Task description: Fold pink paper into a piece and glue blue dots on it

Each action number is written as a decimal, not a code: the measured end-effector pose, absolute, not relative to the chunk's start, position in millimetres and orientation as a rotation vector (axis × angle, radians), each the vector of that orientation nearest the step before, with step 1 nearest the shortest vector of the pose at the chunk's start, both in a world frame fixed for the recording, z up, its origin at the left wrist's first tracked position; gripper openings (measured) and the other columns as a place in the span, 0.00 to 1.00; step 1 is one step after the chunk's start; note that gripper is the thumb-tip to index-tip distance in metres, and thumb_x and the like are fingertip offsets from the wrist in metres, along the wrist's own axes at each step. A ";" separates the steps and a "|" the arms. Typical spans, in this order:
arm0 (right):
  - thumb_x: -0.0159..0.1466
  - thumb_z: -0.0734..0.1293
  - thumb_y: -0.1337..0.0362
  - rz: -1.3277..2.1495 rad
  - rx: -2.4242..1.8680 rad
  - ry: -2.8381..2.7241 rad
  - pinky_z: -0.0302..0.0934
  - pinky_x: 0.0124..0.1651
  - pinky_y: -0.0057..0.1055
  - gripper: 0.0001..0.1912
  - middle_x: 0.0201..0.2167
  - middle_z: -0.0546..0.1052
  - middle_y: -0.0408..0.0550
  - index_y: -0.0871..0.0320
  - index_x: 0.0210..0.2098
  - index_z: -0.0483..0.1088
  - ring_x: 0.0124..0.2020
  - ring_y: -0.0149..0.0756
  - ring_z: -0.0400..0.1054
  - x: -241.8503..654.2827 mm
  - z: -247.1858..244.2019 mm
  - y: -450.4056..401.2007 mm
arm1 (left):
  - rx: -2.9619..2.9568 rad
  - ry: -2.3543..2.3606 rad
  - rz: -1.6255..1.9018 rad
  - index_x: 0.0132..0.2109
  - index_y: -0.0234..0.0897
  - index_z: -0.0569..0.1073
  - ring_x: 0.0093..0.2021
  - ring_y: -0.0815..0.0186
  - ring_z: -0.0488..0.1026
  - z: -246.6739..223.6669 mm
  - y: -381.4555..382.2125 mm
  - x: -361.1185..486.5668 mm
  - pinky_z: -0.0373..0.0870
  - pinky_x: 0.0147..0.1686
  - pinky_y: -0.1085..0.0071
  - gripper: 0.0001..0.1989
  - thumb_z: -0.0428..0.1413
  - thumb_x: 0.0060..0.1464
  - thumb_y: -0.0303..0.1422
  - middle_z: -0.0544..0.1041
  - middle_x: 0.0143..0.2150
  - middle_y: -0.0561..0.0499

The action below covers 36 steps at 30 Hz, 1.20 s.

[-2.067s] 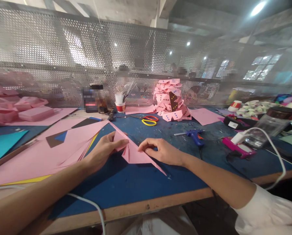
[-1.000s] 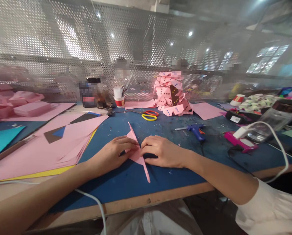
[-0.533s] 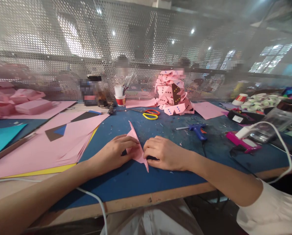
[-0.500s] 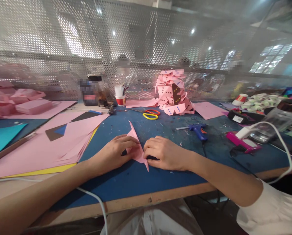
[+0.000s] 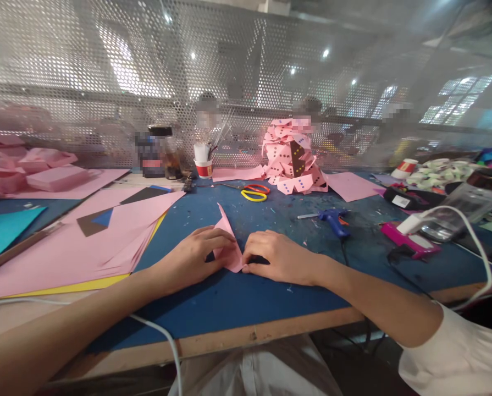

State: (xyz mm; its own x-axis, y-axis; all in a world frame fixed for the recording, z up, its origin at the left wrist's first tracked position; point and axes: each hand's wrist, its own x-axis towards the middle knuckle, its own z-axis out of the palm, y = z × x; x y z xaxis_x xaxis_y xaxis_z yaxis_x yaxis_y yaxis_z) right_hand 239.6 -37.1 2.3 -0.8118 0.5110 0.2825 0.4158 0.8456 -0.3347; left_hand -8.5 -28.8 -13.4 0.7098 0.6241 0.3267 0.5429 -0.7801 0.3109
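A small piece of pink paper (image 5: 232, 264) rests on the blue tabletop, with a raised folded edge running along its right side. My left hand (image 5: 198, 252) lies over its left part, fingers curled and pressing on it. At the lower right corner, the fingertips of my right hand (image 5: 276, 256) pinch the paper's edge. Beyond my hands lie scissors (image 5: 254, 193) with red and yellow handles. A blue glue gun (image 5: 332, 220) is to the right of my right hand.
Large pink sheets (image 5: 117, 236) are stacked at left. A heap of dotted pink paper shapes (image 5: 285, 157) stands at the back, near a paper cup (image 5: 203, 168). On the right are a magenta device (image 5: 410, 241) and a white cable (image 5: 479, 242).
The folded strip that stuck out past the paper's lower corner is no longer seen there. My right fingertips have shifted slightly at that corner; my left hand has stayed in place.
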 end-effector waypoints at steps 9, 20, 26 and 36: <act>0.67 0.68 0.60 0.469 -0.790 -2.580 0.60 0.49 0.33 0.07 0.38 0.77 0.46 0.57 0.38 0.76 0.41 0.35 0.70 239.2 2.1 -34.7 | 2.691 0.943 0.659 0.50 0.44 0.77 0.53 0.60 0.73 -12.2 -30.2 -6.4 0.65 0.57 0.63 0.13 0.56 0.59 0.31 0.78 0.52 0.49; 0.68 0.67 0.58 0.636 -0.888 -2.457 0.60 0.44 0.28 0.10 0.36 0.76 0.45 0.57 0.36 0.76 0.39 0.33 0.70 234.6 -3.2 -30.5 | 2.716 0.948 0.639 0.49 0.42 0.76 0.53 0.61 0.72 -11.3 -31.0 -5.8 0.66 0.56 0.64 0.11 0.54 0.61 0.31 0.77 0.52 0.48; 0.66 0.68 0.61 0.697 -0.987 -2.392 0.58 0.37 0.27 0.07 0.32 0.75 0.43 0.58 0.34 0.73 0.33 0.31 0.68 232.5 -2.0 -29.8 | 2.705 0.942 0.654 0.50 0.42 0.76 0.53 0.59 0.72 -11.7 -30.3 -5.8 0.66 0.56 0.64 0.12 0.55 0.60 0.31 0.78 0.52 0.48; 0.65 0.69 0.60 0.682 -1.011 -2.377 0.57 0.36 0.26 0.08 0.31 0.74 0.42 0.58 0.32 0.73 0.32 0.30 0.67 229.4 -7.5 -25.9 | 2.706 0.945 0.636 0.48 0.41 0.75 0.53 0.61 0.72 -10.3 -31.0 -5.5 0.66 0.55 0.65 0.11 0.55 0.59 0.29 0.77 0.52 0.48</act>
State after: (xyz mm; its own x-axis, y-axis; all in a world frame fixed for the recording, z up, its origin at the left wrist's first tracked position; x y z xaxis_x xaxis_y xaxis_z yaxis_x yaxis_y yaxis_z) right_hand 229.4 -25.9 -7.5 -0.6210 0.7522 0.2203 0.5210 0.6061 -0.6010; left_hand -5.5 -31.0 -10.3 0.7021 0.6315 0.3290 0.5430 -0.7738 0.3262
